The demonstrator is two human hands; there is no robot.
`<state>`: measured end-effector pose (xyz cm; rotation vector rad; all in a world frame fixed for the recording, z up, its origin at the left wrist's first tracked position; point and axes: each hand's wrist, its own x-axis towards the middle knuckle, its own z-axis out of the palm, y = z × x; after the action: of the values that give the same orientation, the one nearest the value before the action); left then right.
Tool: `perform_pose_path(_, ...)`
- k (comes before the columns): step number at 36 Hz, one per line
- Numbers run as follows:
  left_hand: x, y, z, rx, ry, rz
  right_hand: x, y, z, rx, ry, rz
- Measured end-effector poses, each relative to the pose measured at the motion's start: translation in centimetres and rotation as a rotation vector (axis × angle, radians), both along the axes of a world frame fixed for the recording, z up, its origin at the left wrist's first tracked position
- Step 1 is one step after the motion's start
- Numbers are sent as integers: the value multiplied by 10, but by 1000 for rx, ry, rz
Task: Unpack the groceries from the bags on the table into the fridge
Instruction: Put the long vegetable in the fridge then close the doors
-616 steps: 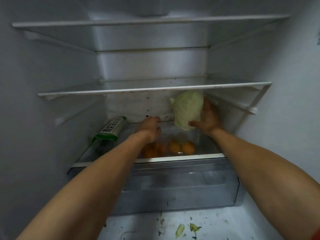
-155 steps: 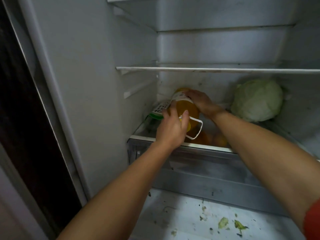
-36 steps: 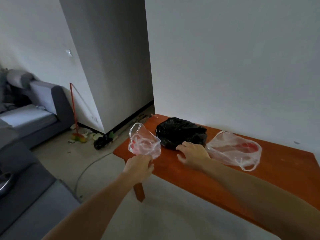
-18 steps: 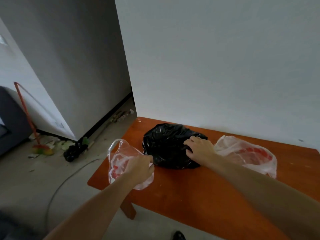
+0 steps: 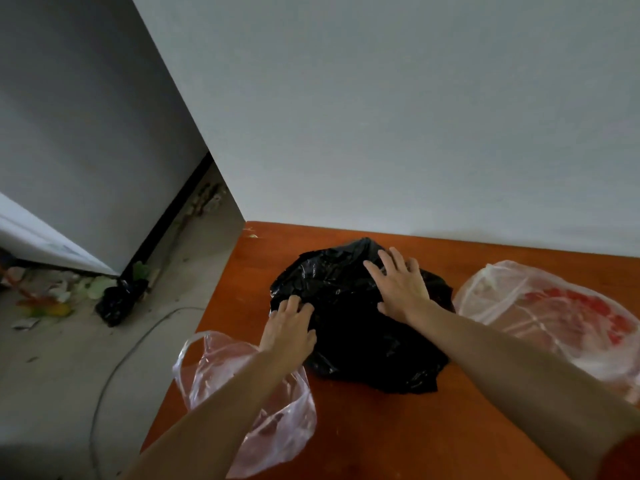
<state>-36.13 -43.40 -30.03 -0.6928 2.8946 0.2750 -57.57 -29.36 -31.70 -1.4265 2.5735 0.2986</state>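
On the table [image 5: 363,431], in its middle, lies the black bag [image 5: 349,327]. Both hands are on it. The right hand [image 5: 398,285] lies flat on its top with the fingers spread. The left hand [image 5: 289,327] touches its left side, fingers nearly straight and close together. Half a second ago the left hand gripped the clear bag [image 5: 207,368]; now it has let go, and that bag lies at the table's left edge under the forearm. A red-printed bag [image 5: 540,313] lies just right of the black one.
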Motion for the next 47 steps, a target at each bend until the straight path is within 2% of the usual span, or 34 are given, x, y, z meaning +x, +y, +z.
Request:
perform_pose_path(6, -33, -28, -53, -71, -94, -68, -31, -33, -34, 169, -24, -232)
perform_pose_path(8, -42, -36, -72, -96, -163, -75, -41, -47, -34, 62, -124, -289)
perform_pose_path(10, -46, -44, -84, -119, -217, -91, -46, -61, -23, -150, -248, -421)
perform_pose_path(12, -50, -59, -89, -123, -125, -103, -56, -79, -10, -314, -271, -531)
perform_pose_path(14, -55, -81, -92, -93, 70, -129, -69, -99, 3, -387, -251, -550)
perform_pose_path(17, -67, -120, -83, 37, 300, -117, -86, -122, 9, -426, -208, -572)
perform_pose_path(19, -79, -144, -74, 100, 347, -73, -94, -130, 2, -394, -174, -599)
perform_pose_path(24, -101, -188, -80, 161, 232, 6, -108, -143, -30, -271, -156, -630)
perform_pose_path(28, -100, -202, -106, 218, 64, 24, -105, -142, -60, -166, -243, -677)
perform_pose_path(32, -96, -205, -117, 230, 104, 47, -105, -140, -68, -232, -367, -740)
perform_pose_path(34, -91, -207, -120, 220, 104, 36, -103, -140, -60, -242, -362, -660)
perform_pose_path(36, -84, -207, -122, 211, 95, 22, -96, -141, -48, -245, -205, -435)
perform_pose_path(38, -78, -207, -123, 193, 92, 3, -81, -147, -39, -359, -60, -176)
perform_pose_path(41, -69, -205, -121, 153, 54, -29, -50, -161, -40, -580, -89, 153)
perform_pose_path(42, -64, -204, -120, 144, 28, -40, -39, -165, -46, -567, -137, 244)
perform_pose_path(44, -53, -199, -121, 127, -20, -58, -23, -171, -59, -403, -190, 379)
perform_pose_path(47, -37, -196, -125, 92, -71, -68, -15, -180, -67, -180, -228, 397)
